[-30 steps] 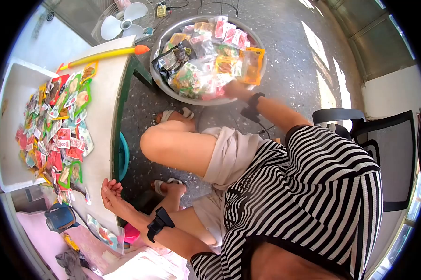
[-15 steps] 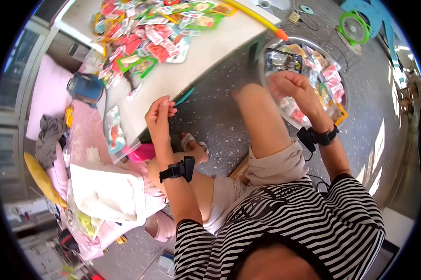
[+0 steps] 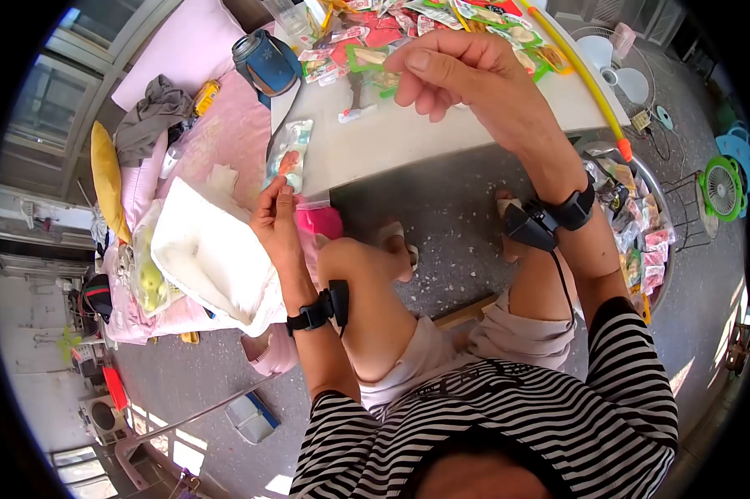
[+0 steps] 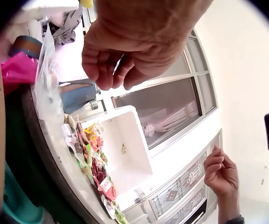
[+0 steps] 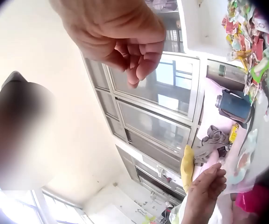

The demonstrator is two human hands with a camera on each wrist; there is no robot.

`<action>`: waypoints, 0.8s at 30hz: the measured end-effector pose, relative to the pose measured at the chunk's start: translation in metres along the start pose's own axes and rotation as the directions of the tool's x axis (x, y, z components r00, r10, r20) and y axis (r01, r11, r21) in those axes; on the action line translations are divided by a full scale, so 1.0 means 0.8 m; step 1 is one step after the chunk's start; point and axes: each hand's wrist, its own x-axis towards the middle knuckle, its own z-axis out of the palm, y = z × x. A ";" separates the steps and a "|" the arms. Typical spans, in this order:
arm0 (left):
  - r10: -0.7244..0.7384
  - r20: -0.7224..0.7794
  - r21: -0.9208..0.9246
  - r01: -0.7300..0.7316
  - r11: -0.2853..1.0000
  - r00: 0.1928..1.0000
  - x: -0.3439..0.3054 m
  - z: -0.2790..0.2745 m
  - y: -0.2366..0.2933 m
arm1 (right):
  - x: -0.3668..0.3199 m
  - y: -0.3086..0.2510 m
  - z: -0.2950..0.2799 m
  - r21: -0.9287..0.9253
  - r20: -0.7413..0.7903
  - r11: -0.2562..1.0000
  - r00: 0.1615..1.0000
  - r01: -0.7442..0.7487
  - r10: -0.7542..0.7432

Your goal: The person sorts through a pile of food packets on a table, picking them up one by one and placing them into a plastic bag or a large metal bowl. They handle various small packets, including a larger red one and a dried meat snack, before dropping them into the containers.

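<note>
The left hand (image 3: 279, 226) hangs with loosely bent fingers near the table's front corner, beside a clear packet with a red print (image 3: 290, 158). In the left wrist view the fingers of the left hand (image 4: 136, 44) droop and hold nothing. Raised over the table (image 3: 441, 137), the right hand (image 3: 487, 96) has its fingers relaxed, also empty in the right wrist view, where the right hand (image 5: 125, 39) fills the top. Small colourful food packets (image 3: 383, 33) lie in a pile at the table's far side, partly behind the right hand.
A metal basin (image 3: 664, 224) of packets stands on the floor at the right. A yellow stick (image 3: 579, 71) lies along the table's right side. Left of the table are a blue bottle (image 3: 268, 62) and a white foam box (image 3: 212, 249) on pink cloth. A green fan (image 3: 724, 187) stands far right.
The right hand has come away from the basin and risen over the table. The view has turned toward the left, bringing the foam box more fully into sight; the left hand stays empty.
</note>
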 end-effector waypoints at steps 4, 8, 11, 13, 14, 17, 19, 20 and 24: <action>0.325 -0.241 0.742 -0.042 0.669 0.914 0.005 -0.107 -0.025 | 0.007 0.088 -0.004 0.008 -0.043 0.980 0.979 -0.200 0.200; 0.056 -0.305 0.951 0.307 -0.026 0.951 0.000 -0.200 -0.064 | -0.010 0.171 -0.015 0.033 -0.077 0.923 0.920 -0.383 0.385; -0.097 -0.257 0.964 0.262 0.039 0.961 -0.004 -0.246 -0.084 | -0.019 0.190 -0.021 0.015 -0.091 0.889 0.885 -0.457 0.456; -0.054 -0.260 0.954 0.265 0.140 0.964 0.000 -0.242 -0.083 | -0.018 0.188 -0.026 0.006 -0.087 0.891 0.887 -0.454 0.453; -0.027 -0.281 0.942 0.281 0.185 0.959 -0.001 -0.242 -0.082 | -0.020 0.188 -0.028 0.012 -0.097 0.891 0.886 -0.454 0.453; 0.157 -0.278 0.927 0.222 0.301 0.948 0.004 -0.232 -0.070 | -0.022 0.187 -0.033 0.029 -0.116 0.893 0.886 -0.448 0.448; 0.304 -0.255 0.923 0.137 0.359 0.918 0.005 -0.221 -0.063 | -0.026 0.186 -0.036 0.036 -0.114 0.892 0.885 -0.451 0.452; 0.266 -0.211 0.939 0.119 0.323 0.941 0.004 -0.217 -0.058 | -0.029 0.188 -0.038 0.036 -0.114 0.890 0.883 -0.454 0.455; -0.209 -0.140 0.816 0.233 0.530 0.968 -0.002 -0.241 -0.085 | -0.032 0.190 -0.047 0.016 -0.110 0.885 0.879 -0.466 0.464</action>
